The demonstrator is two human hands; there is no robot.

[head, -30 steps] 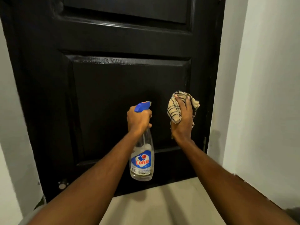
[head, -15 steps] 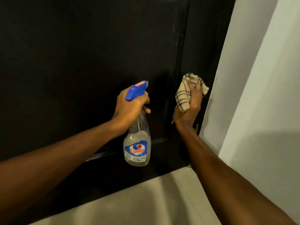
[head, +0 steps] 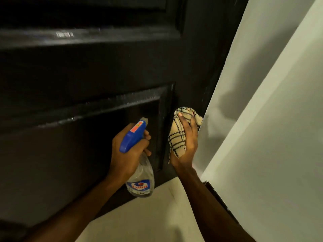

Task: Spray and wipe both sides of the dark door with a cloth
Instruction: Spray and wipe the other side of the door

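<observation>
two glossy panels, dark door (head: pixel 87 70), checked cloth (head: pixel 176 137)

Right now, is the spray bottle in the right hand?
No: the left hand grips the spray bottle; the right hand holds the checked cloth.

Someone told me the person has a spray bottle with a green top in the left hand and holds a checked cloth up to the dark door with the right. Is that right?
Nearly. The spray bottle has a blue top, not green; the head view shows it. The rest stands: the left hand grips it, and the right hand holds the checked cloth up to the dark door.
</observation>
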